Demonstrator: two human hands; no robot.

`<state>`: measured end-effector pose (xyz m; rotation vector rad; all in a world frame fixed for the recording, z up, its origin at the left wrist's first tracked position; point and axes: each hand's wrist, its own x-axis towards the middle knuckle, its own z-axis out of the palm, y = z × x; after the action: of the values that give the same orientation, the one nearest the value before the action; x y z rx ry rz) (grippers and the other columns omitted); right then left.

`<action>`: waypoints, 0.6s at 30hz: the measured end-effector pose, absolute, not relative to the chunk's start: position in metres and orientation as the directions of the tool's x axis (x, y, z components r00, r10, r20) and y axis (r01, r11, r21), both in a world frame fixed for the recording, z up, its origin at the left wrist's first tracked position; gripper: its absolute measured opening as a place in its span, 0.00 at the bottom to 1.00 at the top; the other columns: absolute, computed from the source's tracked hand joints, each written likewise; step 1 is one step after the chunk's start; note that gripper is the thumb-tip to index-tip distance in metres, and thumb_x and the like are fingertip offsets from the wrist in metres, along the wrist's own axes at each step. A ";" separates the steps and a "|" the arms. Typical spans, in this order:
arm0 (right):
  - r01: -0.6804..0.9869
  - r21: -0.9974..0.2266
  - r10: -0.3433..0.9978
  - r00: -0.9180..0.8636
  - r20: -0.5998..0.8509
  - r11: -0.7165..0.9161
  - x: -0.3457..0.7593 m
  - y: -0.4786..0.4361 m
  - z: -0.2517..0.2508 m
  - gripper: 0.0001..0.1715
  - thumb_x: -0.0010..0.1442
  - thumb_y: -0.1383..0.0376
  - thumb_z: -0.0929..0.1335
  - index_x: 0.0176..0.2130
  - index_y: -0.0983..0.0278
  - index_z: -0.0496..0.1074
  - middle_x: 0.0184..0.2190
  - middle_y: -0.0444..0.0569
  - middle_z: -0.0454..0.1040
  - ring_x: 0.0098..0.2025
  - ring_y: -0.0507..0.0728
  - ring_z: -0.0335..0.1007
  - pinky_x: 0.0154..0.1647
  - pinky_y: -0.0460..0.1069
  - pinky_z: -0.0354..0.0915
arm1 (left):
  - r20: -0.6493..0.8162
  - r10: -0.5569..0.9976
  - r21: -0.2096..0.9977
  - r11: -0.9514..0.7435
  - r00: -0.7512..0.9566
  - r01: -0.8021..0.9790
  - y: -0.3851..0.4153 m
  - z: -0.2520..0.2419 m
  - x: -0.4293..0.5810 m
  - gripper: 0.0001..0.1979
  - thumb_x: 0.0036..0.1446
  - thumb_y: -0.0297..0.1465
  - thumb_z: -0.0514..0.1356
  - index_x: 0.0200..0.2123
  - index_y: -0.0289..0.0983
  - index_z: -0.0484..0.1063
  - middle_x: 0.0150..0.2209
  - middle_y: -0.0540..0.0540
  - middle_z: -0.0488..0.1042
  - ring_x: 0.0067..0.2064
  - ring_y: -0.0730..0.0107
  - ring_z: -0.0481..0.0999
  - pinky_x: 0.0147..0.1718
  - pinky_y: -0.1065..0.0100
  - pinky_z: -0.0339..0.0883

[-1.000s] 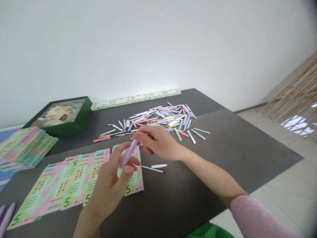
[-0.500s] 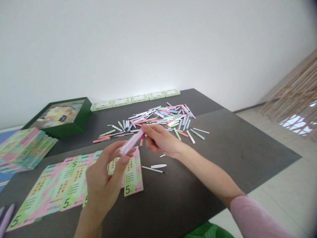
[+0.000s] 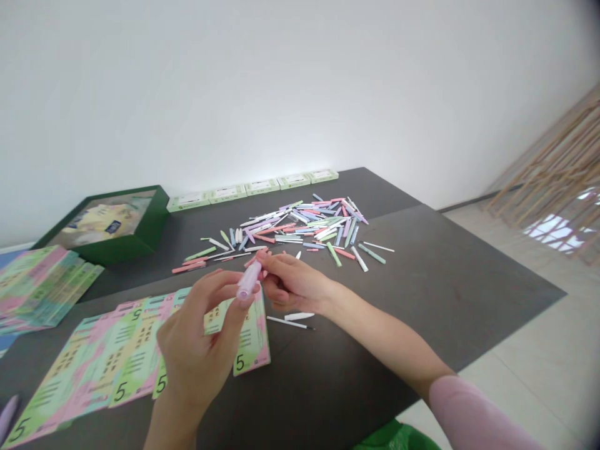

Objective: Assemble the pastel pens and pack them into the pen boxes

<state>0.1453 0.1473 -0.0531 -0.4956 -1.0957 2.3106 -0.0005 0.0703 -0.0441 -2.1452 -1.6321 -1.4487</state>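
The light, stiff, slick-looking lilac plastic pen barrel (image 3: 249, 280), safest gripped around its smooth middle, is held by the closed fingers of the left hand (image 3: 199, 350) and right hand (image 3: 293, 284), just above the printed pastel cards (image 3: 253, 340).

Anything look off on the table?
Mainly strays: a thin pen refill and a white pen part lie on the dark table, apart from the pile of pastel pen parts, just below the right hand. No obvious damage.
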 end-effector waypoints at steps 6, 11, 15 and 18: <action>-0.304 -0.816 0.647 -0.754 -0.109 -0.492 0.148 0.148 -0.049 0.24 0.72 0.59 0.54 0.27 0.64 0.62 0.06 0.33 0.55 0.07 0.44 0.38 0.09 0.39 0.41 | 0.711 0.704 0.415 -0.422 0.002 0.806 0.070 -0.046 -0.005 0.11 0.62 0.41 0.56 0.44 0.44 0.72 0.37 0.53 0.82 0.44 0.64 0.81 0.40 0.68 0.71; -0.304 -0.871 0.706 -0.705 -0.066 -0.385 0.149 0.147 -0.048 0.23 0.71 0.56 0.56 0.27 0.64 0.62 0.07 0.33 0.56 0.08 0.44 0.40 0.09 0.39 0.41 | 0.616 0.787 0.584 -0.433 -0.028 0.687 0.069 -0.050 -0.010 0.15 0.62 0.43 0.56 0.47 0.44 0.73 0.38 0.51 0.83 0.39 0.66 0.82 0.34 0.69 0.71; -0.258 -0.944 0.774 -0.633 0.003 -0.207 0.150 0.148 -0.048 0.25 0.68 0.50 0.57 0.27 0.63 0.61 0.08 0.34 0.57 0.09 0.44 0.43 0.10 0.40 0.42 | 0.550 0.831 0.735 -0.434 -0.083 0.521 0.067 -0.051 -0.010 0.14 0.60 0.44 0.57 0.45 0.45 0.75 0.36 0.52 0.83 0.38 0.66 0.82 0.38 0.69 0.71; -0.196 -0.979 0.828 -0.539 0.154 0.055 0.160 0.146 -0.036 0.25 0.68 0.49 0.57 0.28 0.63 0.61 0.10 0.35 0.59 0.11 0.44 0.48 0.13 0.41 0.47 | 0.475 0.871 0.851 -0.420 -0.125 0.315 0.069 -0.050 -0.004 0.15 0.58 0.44 0.60 0.45 0.46 0.76 0.37 0.52 0.83 0.38 0.64 0.82 0.40 0.66 0.73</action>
<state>0.1599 0.1463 -0.0359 -0.6605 -1.5264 1.6064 -0.0039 0.0687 -0.0498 -2.3033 -1.8008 -2.1512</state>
